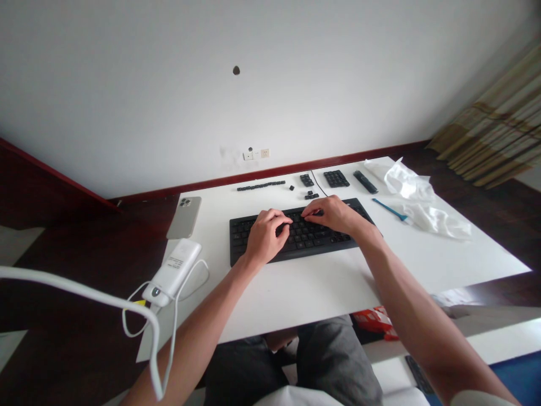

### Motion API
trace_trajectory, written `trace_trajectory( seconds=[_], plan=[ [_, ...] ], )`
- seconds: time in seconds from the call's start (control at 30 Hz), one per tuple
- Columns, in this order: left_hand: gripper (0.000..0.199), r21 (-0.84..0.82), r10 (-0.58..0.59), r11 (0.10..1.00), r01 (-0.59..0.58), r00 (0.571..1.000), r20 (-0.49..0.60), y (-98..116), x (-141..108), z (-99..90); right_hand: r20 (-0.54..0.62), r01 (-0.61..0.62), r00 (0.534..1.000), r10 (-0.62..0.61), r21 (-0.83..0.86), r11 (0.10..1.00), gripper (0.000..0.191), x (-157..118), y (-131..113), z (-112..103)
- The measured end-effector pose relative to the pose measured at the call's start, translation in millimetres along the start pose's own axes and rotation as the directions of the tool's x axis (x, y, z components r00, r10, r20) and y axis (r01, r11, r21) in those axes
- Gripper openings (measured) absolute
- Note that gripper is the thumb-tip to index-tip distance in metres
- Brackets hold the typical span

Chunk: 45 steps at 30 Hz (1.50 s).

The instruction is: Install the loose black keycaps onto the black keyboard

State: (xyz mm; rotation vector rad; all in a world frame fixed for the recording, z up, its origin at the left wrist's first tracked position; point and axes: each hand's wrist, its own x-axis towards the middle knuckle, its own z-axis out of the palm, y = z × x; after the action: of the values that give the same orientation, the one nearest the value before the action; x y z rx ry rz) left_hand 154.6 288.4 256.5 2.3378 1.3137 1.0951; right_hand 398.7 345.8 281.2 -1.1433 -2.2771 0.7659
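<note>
A black keyboard [301, 241] lies on the white table in front of me. Over its middle, my left hand [269, 234] has its fingers curled, the thumb and index fingertips close together by the keys. My right hand [327, 214] rests at the upper rows, thumb and fingers drawn into a pinch on the keyboard. Whatever sits between the fingertips of either hand is too small to make out. Behind the keyboard are a row of loose keycaps [261, 185], a single keycap [292, 188], a small group of keycaps [306, 180], arrow-shaped keycaps [311, 195] and a number-pad block of keycaps [337, 179].
On the left lie a phone [185, 217] and a white power bank [173, 270] with a white cable [93, 293]. To the right are a black remote-like bar [365, 182], a blue brush-like tool [389, 209] and crumpled clear plastic [439, 219]. A wall [169, 96] stands behind the table [270, 299].
</note>
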Motion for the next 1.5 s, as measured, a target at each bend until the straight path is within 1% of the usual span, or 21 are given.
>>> trace_trajectory(
  seconds=[0.2, 0.33, 0.5, 0.63, 0.73, 0.8, 0.9, 0.97, 1.17, 1.27, 1.37, 1.43, 1.47, 1.5],
  plan=[
    [0.018, 0.013, -0.006, 1.000, 0.006, 1.000, 0.018, 1, 0, -0.7, 0.031, 0.030, 0.999, -0.029, -0.035, 0.999, 0.016, 1, -2, -1],
    [0.018, 0.019, -0.014, 1.000, 0.013, 0.999, 0.030, 2, 0, -0.8, 0.040, 0.032, 0.999, -0.029, -0.067, 0.997, 0.016, 2, -3, 0],
    [0.018, 0.047, -0.006, 0.999, 0.004, 0.999, 0.040, 1, 0, 0.0, 0.040, 0.022, 0.999, -0.019, -0.060, 0.998, 0.016, 2, -1, 0],
    [0.023, 0.116, 0.053, 0.991, -0.062, 0.996, 0.077, 5, -2, 1.4, 0.038, 0.018, 0.999, -0.016, -0.059, 0.998, 0.017, 1, 1, 1],
    [0.030, 0.150, 0.106, 0.980, -0.127, 0.984, 0.142, 16, -6, 5.5, 0.030, 0.017, 0.999, -0.015, -0.056, 0.998, 0.015, 0, 3, 1],
    [0.037, 0.172, 0.118, 0.974, -0.151, 0.975, 0.189, 25, -9, 9.7, 0.025, 0.009, 1.000, -0.008, -0.050, 0.999, 0.014, 0, 4, -1],
    [0.047, 0.200, 0.114, 0.967, -0.161, 0.967, 0.229, 35, -12, 16.0, 0.007, -0.009, 1.000, 0.010, -0.049, 0.999, 0.013, 0, 5, -5],
    [0.054, 0.221, 0.101, 0.963, -0.155, 0.965, 0.240, 38, -13, 18.9, -0.023, -0.020, 1.000, 0.019, -0.058, 0.998, 0.011, -1, 4, -6],
    [0.065, 0.289, 0.046, 0.949, -0.123, 0.965, 0.258, 34, -13, 25.2, -0.148, -0.048, 0.988, 0.039, -0.060, 0.997, 0.013, -1, 3, -8],
    [0.065, 0.307, 0.037, 0.944, -0.124, 0.961, 0.273, 33, -14, 27.8, -0.175, -0.073, 0.982, 0.069, -0.016, 0.997, 0.016, -1, 5, -7],
    [0.064, 0.330, 0.027, 0.936, -0.123, 0.959, 0.281, 34, -15, 29.0, -0.204, -0.089, 0.974, 0.099, 0.058, 0.994, 0.019, 2, 6, -1],
    [0.065, 0.350, 0.022, 0.928, -0.124, 0.959, 0.283, 36, -16, 29.1, -0.230, -0.072, 0.966, 0.118, 0.198, 0.977, 0.025, 6, 1, 4],
    [0.066, 0.360, 0.019, 0.924, -0.125, 0.959, 0.284, 37, -16, 29.2, -0.244, -0.055, 0.960, 0.135, 0.308, 0.950, 0.030, 8, -4, 6],
    [0.067, 0.370, 0.018, 0.920, -0.127, 0.959, 0.284, 38, -17, 29.3, -0.263, -0.029, 0.952, 0.157, 0.435, 0.900, 0.037, 11, -12, 6]
  ],
)
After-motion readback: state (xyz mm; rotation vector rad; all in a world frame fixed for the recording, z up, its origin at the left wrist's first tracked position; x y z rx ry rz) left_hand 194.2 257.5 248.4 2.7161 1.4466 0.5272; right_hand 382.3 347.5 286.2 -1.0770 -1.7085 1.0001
